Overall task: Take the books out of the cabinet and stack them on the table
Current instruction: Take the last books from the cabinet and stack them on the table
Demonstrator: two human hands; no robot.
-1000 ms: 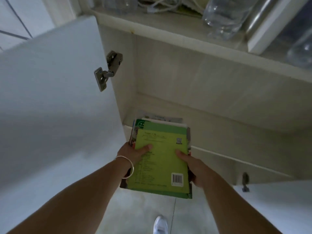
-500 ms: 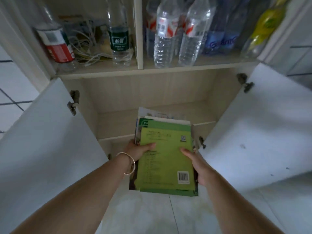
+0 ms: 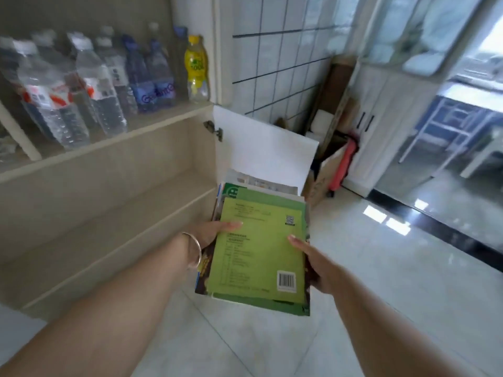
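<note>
A stack of books (image 3: 261, 251) with a light green back cover and barcode on top is held out over the floor, outside the cabinet (image 3: 114, 191). My left hand (image 3: 215, 232), with a bangle at the wrist, grips the stack's left edge, thumb on the top cover. My right hand (image 3: 315, 265) grips the right edge, thumb on top and fingers hidden beneath. The cabinet's lower compartment at the left shows bare wooden shelves. A table (image 3: 468, 104) with blue legs stands far right, beyond a glass partition.
The upper shelf holds several water bottles (image 3: 81, 91) and a yellow bottle (image 3: 196, 69). The white right cabinet door (image 3: 264, 148) stands open behind the books. A cardboard box (image 3: 324, 178) and a red item (image 3: 343, 164) sit by the tiled wall. Glossy tiled floor (image 3: 381, 268) spreads to the right.
The view has swung right, away from the cabinet toward the room. Both hands carried the book stack out of the cabinet and to the right; the grip is unchanged.
</note>
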